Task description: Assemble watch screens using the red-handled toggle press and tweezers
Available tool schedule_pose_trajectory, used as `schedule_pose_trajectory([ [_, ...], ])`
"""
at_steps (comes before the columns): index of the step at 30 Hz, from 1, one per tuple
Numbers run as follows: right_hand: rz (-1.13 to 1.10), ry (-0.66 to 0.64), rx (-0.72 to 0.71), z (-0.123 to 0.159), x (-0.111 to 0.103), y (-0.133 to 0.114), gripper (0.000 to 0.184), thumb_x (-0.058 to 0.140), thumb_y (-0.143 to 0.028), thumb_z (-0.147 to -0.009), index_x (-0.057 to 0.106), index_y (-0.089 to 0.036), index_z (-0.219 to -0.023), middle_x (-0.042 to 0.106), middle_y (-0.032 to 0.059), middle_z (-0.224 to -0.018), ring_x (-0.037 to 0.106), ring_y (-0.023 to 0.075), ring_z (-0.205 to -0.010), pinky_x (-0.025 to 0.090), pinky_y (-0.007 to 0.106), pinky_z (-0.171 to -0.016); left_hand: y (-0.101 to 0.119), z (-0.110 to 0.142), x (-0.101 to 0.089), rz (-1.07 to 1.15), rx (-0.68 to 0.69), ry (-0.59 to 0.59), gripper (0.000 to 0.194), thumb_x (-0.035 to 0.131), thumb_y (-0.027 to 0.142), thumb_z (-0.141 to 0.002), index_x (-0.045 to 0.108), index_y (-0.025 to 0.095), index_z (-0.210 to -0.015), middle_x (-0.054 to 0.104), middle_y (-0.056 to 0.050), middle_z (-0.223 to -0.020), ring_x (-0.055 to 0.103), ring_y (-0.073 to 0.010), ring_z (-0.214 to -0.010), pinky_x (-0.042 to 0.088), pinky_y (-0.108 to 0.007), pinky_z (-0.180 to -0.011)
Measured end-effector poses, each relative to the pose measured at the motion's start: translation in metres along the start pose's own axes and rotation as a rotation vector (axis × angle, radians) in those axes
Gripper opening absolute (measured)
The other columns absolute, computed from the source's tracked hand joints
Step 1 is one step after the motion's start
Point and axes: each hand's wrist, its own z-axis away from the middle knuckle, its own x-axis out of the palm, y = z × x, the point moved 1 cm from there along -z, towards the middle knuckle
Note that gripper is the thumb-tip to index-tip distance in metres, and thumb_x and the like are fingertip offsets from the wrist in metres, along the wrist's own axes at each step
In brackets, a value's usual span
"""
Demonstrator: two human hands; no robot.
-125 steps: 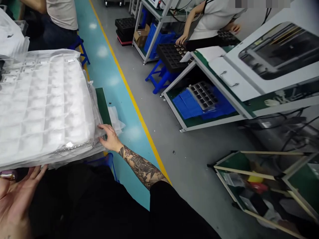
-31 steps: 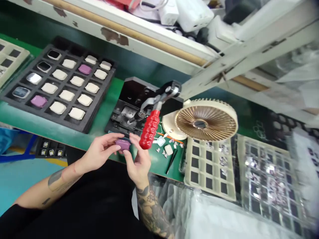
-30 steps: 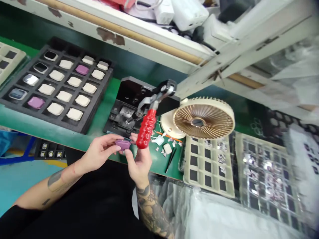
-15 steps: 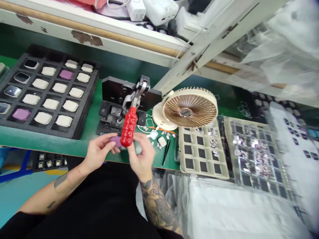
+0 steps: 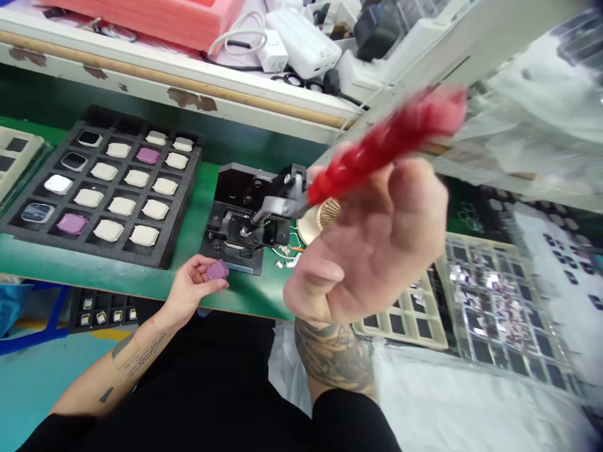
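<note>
Nearest, at three o'clock from the toggle clamp (image 5: pixel 242 226), the right hand (image 5: pixel 362 251) is raised, blurred, its fingers bent behind the red handle (image 5: pixel 377 150) and the thumb held apart. The handle is not fully enclosed; exact contact cannot be told. It is angled from the clamp toward two o'clock.

At seven o'clock, by the edge of the green bench (image 5: pixel 249 298), the purple watch case (image 5: pixel 217 270) is pinched between thumb and fingers of the left hand (image 5: pixel 186 289). It is judged light, stiff and smooth, rather slippery, with a finish easily scratched; it would be taken best by two opposite side edges, without hard pressure on its flat face.

At four o'clock, a pale compartment tray (image 5: pixel 414 339) is partly hidden by the wrist. The black foam tray (image 5: pixel 117 252) is seen at nine o'clock, holding beige cases (image 5: pixel 107 230) and two purple ones. The fan (image 5: pixel 328 213) is half covered at three o'clock, behind the right hand. Farthest, near twelve o'clock, a white charger (image 5: pixel 273 51) is set on the shelf.
</note>
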Motion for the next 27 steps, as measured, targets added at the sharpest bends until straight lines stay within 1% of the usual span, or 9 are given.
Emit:
schedule_pose_trajectory([
  [3,-0.082,0.111,-0.078,0.046,-0.009,0.009,0.039,0.055,-0.045,-0.114,0.069,-0.027,-0.145,0.076,0.0097,-0.119,0.077,0.0281,-0.109,0.068,0.05,-0.094,0.002,0.009,-0.012,-0.176,0.128,-0.031,0.042,0.099,0.027,-0.081,0.078,0.017,-0.117,0.083,-0.011,-0.111,0.083,-0.0244,-0.098,0.067,-0.031,-0.082],
  [5,-0.051,-0.1,0.031,0.089,-0.006,0.023,0.034,0.051,-0.025,-0.114,0.071,-0.028,-0.141,0.078,0.007,-0.108,0.077,0.0249,-0.103,0.068,0.046,-0.091,0.005,0.014,-0.022,-0.365,0.279,-0.044,0.037,0.094,0.025,-0.088,0.082,0.019,-0.122,0.081,-0.011,-0.118,0.08,-0.0234,-0.102,0.067,-0.031,-0.086],
  [8,0.162,-0.431,0.141,0.139,0.011,0.045,0.043,0.051,-0.016,-0.11,0.064,-0.023,-0.151,0.074,0.0144,-0.137,0.071,0.03,-0.129,0.064,0.053,-0.109,0.01,0.015,-0.033,-0.627,0.499,-0.096,0.035,0.088,0.02,-0.092,0.082,0.022,-0.127,0.08,-0.009,-0.115,0.078,-0.0206,-0.097,0.067,-0.031,-0.085],
  [10,0.317,-0.589,0.142,0.149,0.029,0.056,0.048,0.05,-0.013,-0.109,0.061,-0.018,-0.155,0.068,0.0197,-0.147,0.064,0.0337,-0.14,0.058,0.057,-0.118,0.015,0.013,-0.036,-0.733,0.599,-0.121,0.037,0.087,0.018,-0.093,0.081,0.023,-0.13,0.079,-0.008,-0.113,0.077,-0.0196,-0.094,0.067,-0.031,-0.083],
  [14,0.425,-0.789,0.176,0.136,0.054,0.074,0.05,0.051,-0.003,-0.101,0.067,-0.015,-0.147,0.072,0.0208,-0.134,0.066,0.034,-0.128,0.058,0.056,-0.115,0.03,0.009,-0.03,-0.879,0.698,-0.138,0.039,0.085,0.018,-0.095,0.077,0.024,-0.133,0.077,-0.008,-0.121,0.076,-0.0207,-0.098,0.067,-0.033,-0.086],
  [17,0.332,-0.685,0.216,0.133,0.047,0.075,0.042,0.052,-0.007,-0.104,0.07,-0.018,-0.141,0.072,0.0177,-0.131,0.066,0.031,-0.127,0.06,0.05,-0.112,0.039,0.007,-0.023,-1.061,0.784,-0.108,0.04,0.082,0.021,-0.1,0.074,0.023,-0.139,0.073,-0.01,-0.129,0.077,-0.0211,-0.099,0.067,-0.036,-0.091],
  [21,0.18,-0.447,0.267,0.158,0.014,0.06,0.046,0.049,-0.015,-0.112,0.061,-0.023,-0.155,0.067,0.0157,-0.144,0.064,0.0276,-0.138,0.058,0.047,-0.117,0.033,-0.007,-0.005,-1.461,0.881,-0.066,0.041,0.069,0.022,-0.108,0.069,0.021,-0.148,0.074,-0.014,-0.133,0.081,-0.027,-0.106,0.067,-0.039,-0.093],
  [24,0.184,-0.398,0.307,0.173,-0.015,0.057,0.05,0.049,-0.016,-0.113,0.056,-0.025,-0.162,0.065,0.0149,-0.151,0.065,0.0271,-0.141,0.057,0.049,-0.119,0.026,-0.033,0.016,-1.705,0.827,-0.126,0.033,0.06,0.019,-0.11,0.074,0.023,-0.139,0.076,-0.013,-0.132,0.082,-0.0234,-0.088,0.064,-0.034,-0.071],
  [27,0.276,-0.393,0.291,0.174,-0.035,0.06,0.046,0.052,-0.019,-0.113,0.06,-0.023,-0.159,0.069,0.0163,-0.148,0.067,0.0294,-0.138,0.057,0.051,-0.115,0.026,-0.053,0.028,-1.788,0.717,-0.227,0.03,0.056,0.016,-0.109,0.077,0.021,-0.13,0.078,-0.013,-0.125,0.081,-0.0236,-0.085,0.06,-0.033,-0.065],
])
